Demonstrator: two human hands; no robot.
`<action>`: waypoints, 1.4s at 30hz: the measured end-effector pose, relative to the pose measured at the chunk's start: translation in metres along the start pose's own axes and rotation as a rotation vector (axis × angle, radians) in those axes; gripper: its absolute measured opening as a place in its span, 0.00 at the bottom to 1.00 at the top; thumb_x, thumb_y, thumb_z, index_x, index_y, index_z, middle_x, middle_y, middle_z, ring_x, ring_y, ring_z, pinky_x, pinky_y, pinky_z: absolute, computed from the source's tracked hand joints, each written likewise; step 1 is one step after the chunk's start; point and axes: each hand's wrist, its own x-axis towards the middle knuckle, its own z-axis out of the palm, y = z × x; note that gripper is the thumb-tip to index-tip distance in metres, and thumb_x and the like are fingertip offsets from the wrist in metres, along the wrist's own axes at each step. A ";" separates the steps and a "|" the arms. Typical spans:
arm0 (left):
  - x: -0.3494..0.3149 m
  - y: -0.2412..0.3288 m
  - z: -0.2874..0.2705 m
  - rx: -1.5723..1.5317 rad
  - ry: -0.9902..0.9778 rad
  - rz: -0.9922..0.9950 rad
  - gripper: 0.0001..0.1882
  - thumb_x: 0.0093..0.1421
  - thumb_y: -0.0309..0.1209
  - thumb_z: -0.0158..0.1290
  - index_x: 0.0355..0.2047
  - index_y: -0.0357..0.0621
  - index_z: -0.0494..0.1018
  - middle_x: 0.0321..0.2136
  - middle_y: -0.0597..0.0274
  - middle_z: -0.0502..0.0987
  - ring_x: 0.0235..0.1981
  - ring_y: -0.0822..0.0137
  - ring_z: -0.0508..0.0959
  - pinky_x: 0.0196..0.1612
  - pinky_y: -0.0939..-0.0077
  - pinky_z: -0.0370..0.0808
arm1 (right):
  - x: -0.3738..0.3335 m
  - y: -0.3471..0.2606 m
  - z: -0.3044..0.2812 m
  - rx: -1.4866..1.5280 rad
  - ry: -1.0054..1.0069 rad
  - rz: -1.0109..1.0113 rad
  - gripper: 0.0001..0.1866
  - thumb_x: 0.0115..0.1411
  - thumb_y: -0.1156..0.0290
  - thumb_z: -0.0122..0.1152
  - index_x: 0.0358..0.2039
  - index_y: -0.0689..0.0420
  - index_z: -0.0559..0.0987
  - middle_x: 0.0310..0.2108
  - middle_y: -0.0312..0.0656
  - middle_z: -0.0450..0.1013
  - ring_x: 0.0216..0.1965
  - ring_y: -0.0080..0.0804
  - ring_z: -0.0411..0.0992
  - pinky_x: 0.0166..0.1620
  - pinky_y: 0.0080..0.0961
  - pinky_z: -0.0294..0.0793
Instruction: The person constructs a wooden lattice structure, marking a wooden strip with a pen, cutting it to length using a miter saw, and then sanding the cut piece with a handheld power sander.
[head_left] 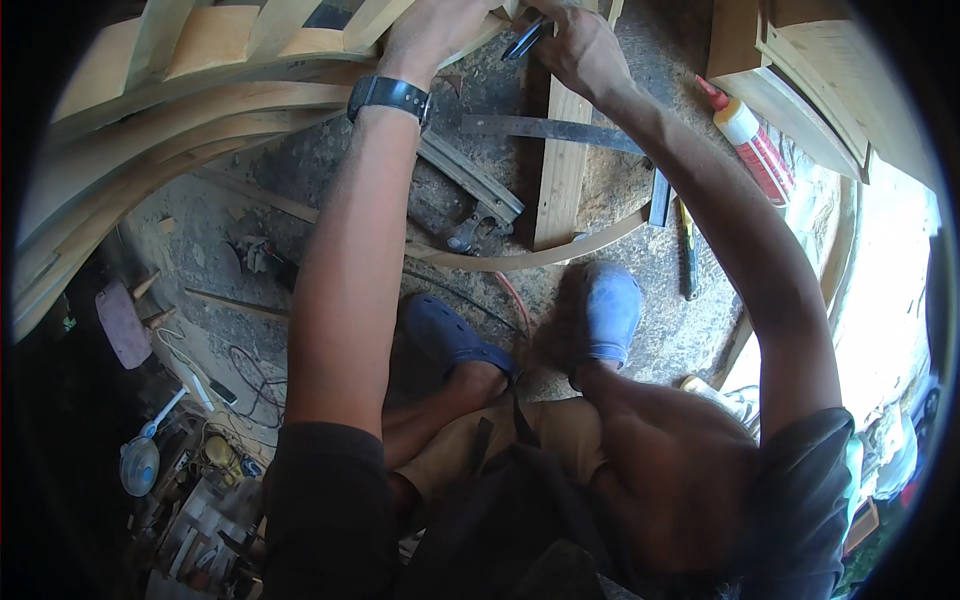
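Both my arms reach forward to the top edge of the head view. My left hand point(447, 28) rests by the curved wooden frame point(290, 97), and its fingers are mostly cut off by the picture's edge. To its right, my right hand point(588, 52) is closed around a dark, slim tool with a bluish sheen point(523, 40), its exact kind unclear. Beneath my right hand and forearm lie a pale wooden board point(562, 170) and a flat metal ruler point(550, 131).
A glue bottle point(755, 145) with a red nozzle stands beside a wooden box point(800, 90) at the right. A metal bar tool point(470, 178), a thin curved wood strip point(540, 262) and a yellow-and-black tool point(688, 250) lie on the floor. Cords and a small fan point(139, 465) are at left.
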 end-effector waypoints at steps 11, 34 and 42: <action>-0.005 -0.027 0.005 -0.214 0.024 -0.271 0.30 0.55 0.51 0.65 0.49 0.40 0.80 0.37 0.56 0.84 0.39 0.65 0.82 0.46 0.70 0.76 | -0.002 0.007 0.025 -0.192 0.156 0.110 0.13 0.65 0.62 0.63 0.49 0.49 0.78 0.39 0.56 0.79 0.46 0.57 0.77 0.46 0.48 0.76; -0.010 0.009 -0.012 -0.171 -0.027 -0.359 0.30 0.57 0.52 0.63 0.50 0.41 0.80 0.42 0.52 0.84 0.44 0.56 0.83 0.52 0.64 0.75 | 0.011 0.008 0.019 -0.068 0.038 0.059 0.21 0.63 0.68 0.62 0.57 0.53 0.75 0.43 0.52 0.80 0.46 0.54 0.78 0.49 0.46 0.78; -0.011 0.013 -0.012 -0.116 0.004 -0.345 0.30 0.58 0.52 0.63 0.52 0.42 0.79 0.44 0.50 0.84 0.46 0.54 0.82 0.53 0.63 0.74 | 0.012 0.007 0.016 0.021 0.024 0.039 0.22 0.66 0.66 0.61 0.59 0.54 0.73 0.42 0.55 0.80 0.46 0.55 0.78 0.49 0.44 0.77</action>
